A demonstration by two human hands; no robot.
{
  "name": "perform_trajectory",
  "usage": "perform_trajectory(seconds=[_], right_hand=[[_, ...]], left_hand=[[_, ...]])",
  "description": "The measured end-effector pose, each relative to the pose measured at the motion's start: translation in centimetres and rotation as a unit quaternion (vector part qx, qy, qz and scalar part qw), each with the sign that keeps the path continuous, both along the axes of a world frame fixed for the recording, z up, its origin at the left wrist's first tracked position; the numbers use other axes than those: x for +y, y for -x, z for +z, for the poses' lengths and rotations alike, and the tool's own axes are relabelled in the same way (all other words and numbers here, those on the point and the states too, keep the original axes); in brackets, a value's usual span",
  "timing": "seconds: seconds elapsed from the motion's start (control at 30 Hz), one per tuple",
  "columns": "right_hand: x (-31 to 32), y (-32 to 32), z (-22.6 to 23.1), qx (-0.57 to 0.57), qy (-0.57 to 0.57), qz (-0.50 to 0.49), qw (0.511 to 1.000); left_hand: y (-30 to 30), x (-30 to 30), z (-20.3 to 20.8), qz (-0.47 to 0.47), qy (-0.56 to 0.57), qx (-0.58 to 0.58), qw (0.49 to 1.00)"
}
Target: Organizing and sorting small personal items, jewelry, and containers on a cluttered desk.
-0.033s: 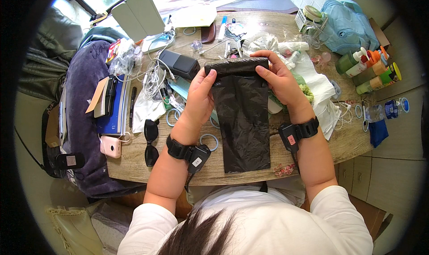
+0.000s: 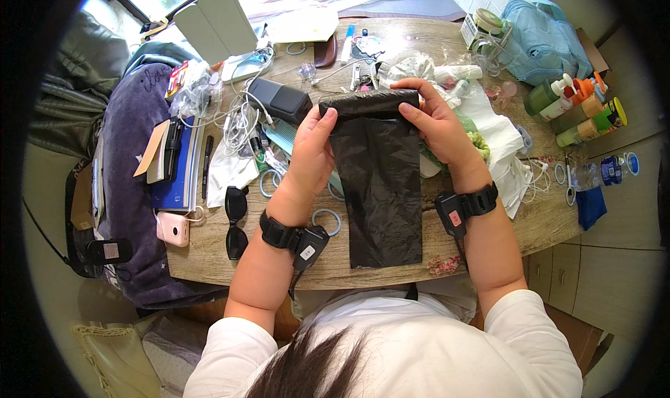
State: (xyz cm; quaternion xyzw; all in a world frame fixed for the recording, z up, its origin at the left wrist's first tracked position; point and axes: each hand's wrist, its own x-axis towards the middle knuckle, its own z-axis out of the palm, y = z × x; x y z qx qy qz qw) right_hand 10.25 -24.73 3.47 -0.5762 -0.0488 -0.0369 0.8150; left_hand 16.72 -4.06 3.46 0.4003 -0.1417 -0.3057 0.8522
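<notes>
A black trash bag roll (image 2: 373,103) is held level above the table by both hands. A creased length of its film (image 2: 380,196) hangs from it toward my body. My left hand (image 2: 314,147) closes on the left end, its thumb on the front and the other fingers mostly hidden behind. At the right end, my right hand (image 2: 440,126) pinches the roll between its thumb in front and fingers behind. Black straps with small boxes sit on both wrists.
The wooden table (image 2: 321,262) bears sunglasses (image 2: 236,223), a pink power bank (image 2: 173,228), a blue notebook (image 2: 178,168), tangled white cables (image 2: 241,129) and a dark box (image 2: 279,99). To the right are white tissues (image 2: 495,140), bottles (image 2: 590,112) and a light blue bag (image 2: 544,42).
The hanging film has shifted very slightly and its creases catch the light differently. Both hands keep the same place and grip.
</notes>
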Motion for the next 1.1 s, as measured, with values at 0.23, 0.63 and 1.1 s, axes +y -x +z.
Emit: perform_trajectory(seconds=[0.23, 0.63, 1.1], right_hand=[[0.2, 0.0, 0.0, -0.004, -0.012, 0.017, 1.000], [-0.2, 0.1, -0.1, 0.021, -0.031, -0.022, 0.999], [0.3, 0.2, 0.3, -0.001, 0.000, -0.011, 1.000]], left_hand=[[-0.3, 0.0, -1.0, 0.025, 0.005, -0.045, 0.999], [-0.1, -0.5, -0.9, 0.044, -0.024, -0.122, 0.991], [-0.2, -0.5, -1.0, 0.064, -0.044, -0.014, 0.997]])
